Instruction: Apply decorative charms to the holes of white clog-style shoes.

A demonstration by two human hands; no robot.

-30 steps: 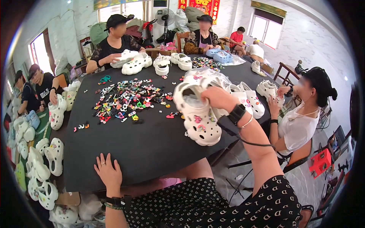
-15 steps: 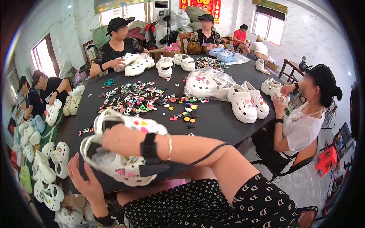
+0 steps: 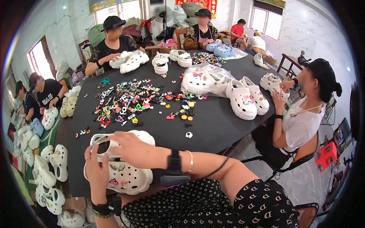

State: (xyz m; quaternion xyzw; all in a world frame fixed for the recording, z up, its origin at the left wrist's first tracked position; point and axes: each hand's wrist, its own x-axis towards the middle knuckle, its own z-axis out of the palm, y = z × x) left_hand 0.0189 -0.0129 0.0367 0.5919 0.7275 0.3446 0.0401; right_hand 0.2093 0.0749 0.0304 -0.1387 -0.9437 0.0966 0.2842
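Observation:
Two white clogs lie side by side on the near left of the dark table. The near clog (image 3: 131,176) carries several colourful charms; the far clog (image 3: 146,138) is partly hidden behind my right arm. My left hand (image 3: 97,169) closes around the heel end of the near clog, thumb and fingers on either side of its strap. Over the openings of both clogs, my right hand (image 3: 127,146) reaches across from the right, its fingers stretched out and slightly blurred near the far clog's heel strap. I cannot see anything held in it.
A wide pile of small colourful charms (image 3: 127,100) covers the table's middle. Beyond it sit a plastic-wrapped white clog pair (image 3: 199,79) and another decorated clog (image 3: 241,100). Co-workers handle clogs around the table. More white clogs (image 3: 45,171) are heaped at the left.
My left hand has moved right and up onto the near clog's heel. My right hand has lifted out of the clog opening and shifted right. The clear plastic inside the near clog no longer shows.

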